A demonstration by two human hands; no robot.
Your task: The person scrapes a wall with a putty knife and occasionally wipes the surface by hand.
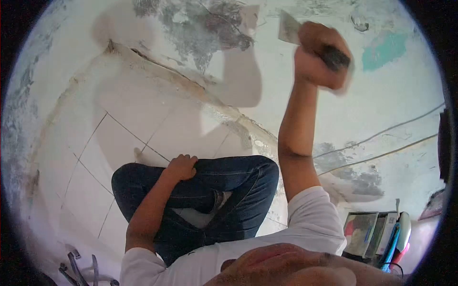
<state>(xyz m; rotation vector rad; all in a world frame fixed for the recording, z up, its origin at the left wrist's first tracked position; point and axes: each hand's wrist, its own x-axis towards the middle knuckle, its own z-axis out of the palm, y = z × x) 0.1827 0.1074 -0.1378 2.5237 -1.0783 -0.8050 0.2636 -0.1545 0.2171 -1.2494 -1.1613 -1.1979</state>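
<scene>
My right hand (318,56) is raised by the wall, its fingers wrapped round the black handle of a putty knife (288,29). The knife's flat blade points up and left, close to the pale wall (267,62), and the hand is slightly blurred. Grey patches of worn paint (198,33) spread over the wall left of the blade. My left hand (182,167) lies on my bent leg in dark jeans (229,167), fingers loosely draped over the denim, holding nothing.
White floor tiles (129,128) meet the wall along a rough, crumbling joint (191,83). Two cables (381,155) run along the wall at right. A box of folders and other items (369,233) stands lower right. Dark metal legs (76,267) show lower left.
</scene>
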